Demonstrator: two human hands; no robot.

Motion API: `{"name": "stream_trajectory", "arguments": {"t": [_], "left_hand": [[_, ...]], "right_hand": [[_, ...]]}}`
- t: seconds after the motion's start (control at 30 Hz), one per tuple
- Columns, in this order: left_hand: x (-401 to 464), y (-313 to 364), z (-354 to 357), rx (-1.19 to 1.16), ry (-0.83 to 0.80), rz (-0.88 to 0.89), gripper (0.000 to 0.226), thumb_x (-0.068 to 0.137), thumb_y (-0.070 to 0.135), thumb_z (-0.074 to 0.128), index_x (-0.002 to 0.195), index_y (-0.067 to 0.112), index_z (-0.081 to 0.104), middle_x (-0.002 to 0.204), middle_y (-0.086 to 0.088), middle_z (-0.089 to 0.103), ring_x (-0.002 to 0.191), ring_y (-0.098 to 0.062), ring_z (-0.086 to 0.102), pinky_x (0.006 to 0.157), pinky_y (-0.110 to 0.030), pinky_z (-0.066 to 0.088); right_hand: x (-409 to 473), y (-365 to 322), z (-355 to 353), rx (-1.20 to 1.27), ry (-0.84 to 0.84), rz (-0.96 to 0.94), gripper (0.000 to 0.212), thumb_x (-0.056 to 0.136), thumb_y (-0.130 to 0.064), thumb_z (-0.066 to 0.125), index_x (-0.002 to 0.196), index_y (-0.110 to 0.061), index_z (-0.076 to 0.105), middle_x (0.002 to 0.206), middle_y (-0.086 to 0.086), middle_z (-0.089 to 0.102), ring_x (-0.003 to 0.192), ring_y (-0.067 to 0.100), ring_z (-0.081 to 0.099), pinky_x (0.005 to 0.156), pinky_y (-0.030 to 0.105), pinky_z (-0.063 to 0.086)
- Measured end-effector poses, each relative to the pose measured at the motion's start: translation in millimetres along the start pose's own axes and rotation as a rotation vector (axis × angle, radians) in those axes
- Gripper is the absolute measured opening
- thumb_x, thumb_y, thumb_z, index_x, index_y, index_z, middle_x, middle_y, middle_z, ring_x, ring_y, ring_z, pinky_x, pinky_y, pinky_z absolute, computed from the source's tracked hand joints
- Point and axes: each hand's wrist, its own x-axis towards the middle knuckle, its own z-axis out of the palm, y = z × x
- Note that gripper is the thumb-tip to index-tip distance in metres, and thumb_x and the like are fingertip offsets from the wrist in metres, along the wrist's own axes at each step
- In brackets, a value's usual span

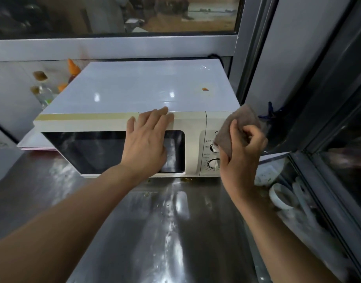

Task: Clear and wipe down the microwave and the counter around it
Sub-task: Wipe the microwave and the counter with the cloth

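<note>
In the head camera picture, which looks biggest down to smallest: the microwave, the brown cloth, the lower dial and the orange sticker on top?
1. Microwave, by far.
2. Cloth, held in the right hand.
3. Lower dial, partly hidden by that hand, so its full size is unsure.
4. Sticker, the smallest, though it lies farther back.

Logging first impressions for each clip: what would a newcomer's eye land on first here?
The white microwave fills the middle, with the left hand flat against its door. At the control panel, the right hand holds a brown cloth in its grip, over the knobs. In front, the steel counter shows streaks and a few crumbs near the microwave's base.
</note>
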Motion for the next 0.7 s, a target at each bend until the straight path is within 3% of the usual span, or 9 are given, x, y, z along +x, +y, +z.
{"name": "stream_trajectory", "arguments": {"t": [0.1,0.2,0.27,0.4,0.47,0.57,0.7], "left_hand": [[0.4,-3.2,2.9,-0.016,0.035,0.020,0.068,0.070,0.007,0.055,0.136,0.017,0.042,0.148,0.000,0.036,0.131,-0.027,0.033,0.109,-0.047,0.023],[0.5,-5.2,5.0,-0.041,0.067,0.028,0.066,0.068,0.005,0.054,0.133,0.017,0.045,0.146,0.000,0.039,0.127,-0.028,0.037,0.106,-0.043,0.023],[1.2,-7.6,6.4,-0.052,0.082,0.040,0.068,0.066,0.004,0.054,0.132,0.017,0.046,0.145,0.001,0.041,0.125,-0.028,0.039,0.105,-0.042,0.024],[1.3,-11.7,12.2,-0.076,0.137,0.058,0.068,0.063,0.002,0.055,0.129,0.017,0.049,0.142,0.000,0.045,0.123,-0.029,0.042,0.105,-0.047,0.028],[1.2,-12.6,15.7,-0.092,0.170,0.063,0.066,0.063,0.003,0.055,0.128,0.016,0.050,0.141,-0.001,0.046,0.122,-0.030,0.043,0.105,-0.051,0.029],[1.1,-13.9,19.2,-0.090,0.186,0.073,0.067,0.063,0.003,0.057,0.128,0.015,0.050,0.140,-0.003,0.046,0.122,-0.031,0.042,0.106,-0.052,0.028],[1.1,-14.5,21.2,-0.078,0.182,0.077,0.069,0.063,0.005,0.059,0.129,0.016,0.048,0.141,-0.003,0.045,0.121,-0.031,0.041,0.106,-0.050,0.026]], "right_hand": [[-8.7,-5.1,5.3,0.009,-0.040,-0.023,0.049,0.074,0.004,0.069,0.122,0.000,0.058,0.114,0.024,0.051,0.109,0.030,0.041,0.094,0.017,0.030],[-12.8,-22.8,9.6,0.061,-0.093,-0.001,0.042,0.077,0.002,0.070,0.118,0.000,0.059,0.112,0.021,0.051,0.109,0.036,0.048,0.093,0.015,0.029],[-7.1,-35.6,13.7,0.113,-0.070,0.017,0.040,0.080,-0.001,0.066,0.119,0.000,0.058,0.110,0.021,0.050,0.107,0.035,0.049,0.094,0.018,0.031],[-8.7,-49.0,25.6,0.124,0.028,0.041,0.041,0.082,-0.001,0.064,0.122,-0.001,0.057,0.113,0.019,0.051,0.109,0.028,0.048,0.096,0.005,0.024],[-25.9,-50.3,33.0,0.146,-0.041,0.096,0.046,0.082,0.003,0.061,0.126,-0.003,0.053,0.121,0.016,0.049,0.117,0.027,0.046,0.101,0.011,0.027],[-49.4,-49.5,39.5,0.149,-0.097,0.138,0.051,0.083,0.006,0.059,0.132,-0.001,0.047,0.133,0.016,0.046,0.132,0.029,0.038,0.113,0.031,0.026],[-49.7,-48.7,38.1,0.147,-0.130,0.150,0.047,0.086,0.004,0.057,0.132,-0.001,0.048,0.132,0.014,0.050,0.131,0.029,0.043,0.109,0.044,0.036]]}}
